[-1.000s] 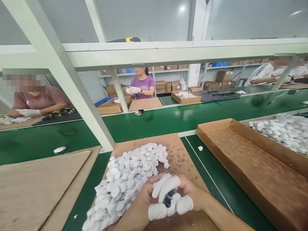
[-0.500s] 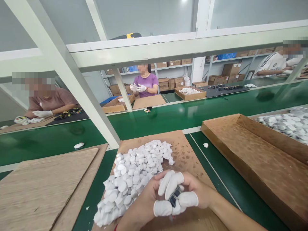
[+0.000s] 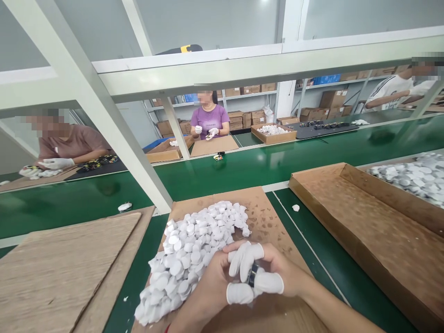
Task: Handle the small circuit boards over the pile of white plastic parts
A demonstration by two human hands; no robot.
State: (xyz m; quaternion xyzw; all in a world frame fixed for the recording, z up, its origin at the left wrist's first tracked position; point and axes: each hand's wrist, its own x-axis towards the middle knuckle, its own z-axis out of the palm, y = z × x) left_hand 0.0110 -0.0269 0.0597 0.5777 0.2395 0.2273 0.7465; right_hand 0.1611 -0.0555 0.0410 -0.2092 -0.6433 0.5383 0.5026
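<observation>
Near on the cardboard sheet (image 3: 274,217), the left hand (image 3: 208,289) and right hand (image 3: 280,273), wearing white finger cots (image 3: 240,293), pinch a small dark part (image 3: 253,275) between them. A heap of white discs (image 3: 194,249) touches the left hand. To the right stands a cardboard tray (image 3: 347,226), with more discs (image 3: 405,175) beyond. Across the green counter (image 3: 69,203), a co-worker (image 3: 210,121) sits.

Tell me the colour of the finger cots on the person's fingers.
The finger cots are white, best seen in the head view.
</observation>
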